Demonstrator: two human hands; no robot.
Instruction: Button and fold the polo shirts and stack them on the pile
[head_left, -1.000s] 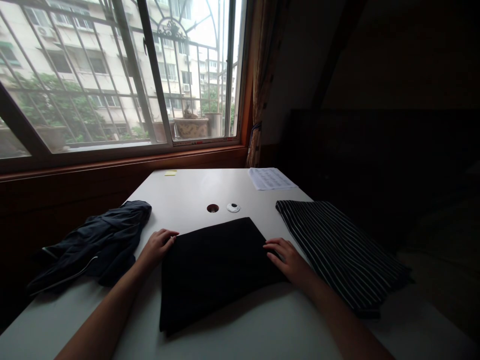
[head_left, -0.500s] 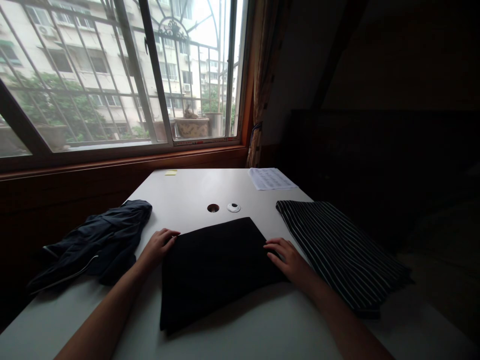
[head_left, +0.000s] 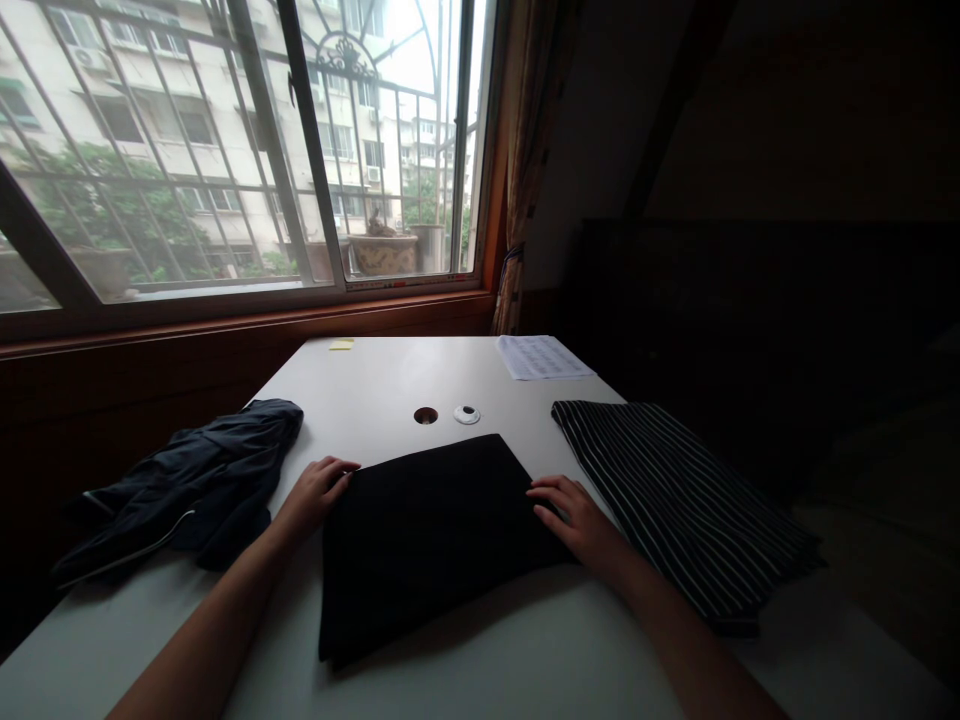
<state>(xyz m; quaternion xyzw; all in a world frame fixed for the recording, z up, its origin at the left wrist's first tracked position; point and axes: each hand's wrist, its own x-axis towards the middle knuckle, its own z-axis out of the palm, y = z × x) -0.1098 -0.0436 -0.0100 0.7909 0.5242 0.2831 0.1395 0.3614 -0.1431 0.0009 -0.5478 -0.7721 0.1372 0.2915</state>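
A folded black garment (head_left: 435, 540) lies flat in front of me on the white table, its exact kind unclear. My left hand (head_left: 319, 492) rests at its far left corner, fingers stretched over the edge and thumb apart. On the opposite side, my right hand (head_left: 568, 508) touches the right edge with its fingertips, fingers extended and spread from the thumb. Neither hand visibly grips the cloth. Left of my left hand is a crumpled dark navy garment (head_left: 217, 470) with a white stripe. Beyond my right hand lies a black-and-white striped garment (head_left: 675, 490), laid flat.
The white table (head_left: 382, 375) has a round hole (head_left: 426, 416) and a white round cover (head_left: 467, 414) beside it. Printed papers (head_left: 544, 357) and yellow sticky notes (head_left: 341, 344) lie at its far edge. Behind stand a barred window (head_left: 247, 150) and a tied curtain (head_left: 514, 270).
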